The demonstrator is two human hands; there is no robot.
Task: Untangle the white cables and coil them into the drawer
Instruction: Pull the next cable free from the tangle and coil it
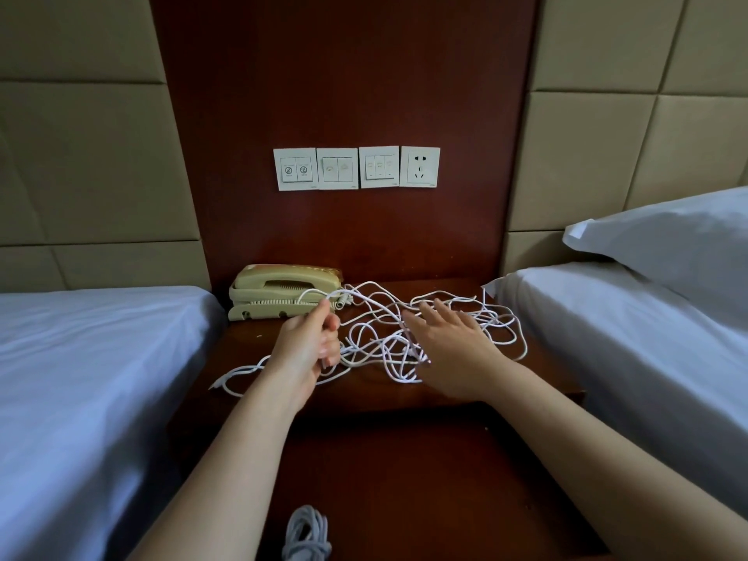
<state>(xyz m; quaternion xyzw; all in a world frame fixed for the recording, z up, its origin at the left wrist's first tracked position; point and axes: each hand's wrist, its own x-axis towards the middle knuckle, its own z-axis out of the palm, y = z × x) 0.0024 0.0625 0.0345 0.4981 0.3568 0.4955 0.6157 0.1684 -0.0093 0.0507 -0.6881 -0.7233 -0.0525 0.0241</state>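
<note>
Head view: left hand [307,346] grips one strand of the white cables [388,350], fingers curled round it, just in front of the telephone [283,289]. Right hand [449,342], fingers straight and spread, is over the tangle at frame centre on the nightstand [251,342]. A coiled cable [306,532] lies at bottom centre.

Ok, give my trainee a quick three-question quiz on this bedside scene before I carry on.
1. True or false: the right hand grips a cable.
2. What stands left of the tangled white cables? A telephone, B lamp, C clock.
3. Which hand pinches a cable strand?
Key: 1 false, its fingers are spread open over the tangle; 2 A; 3 the left hand.
</note>
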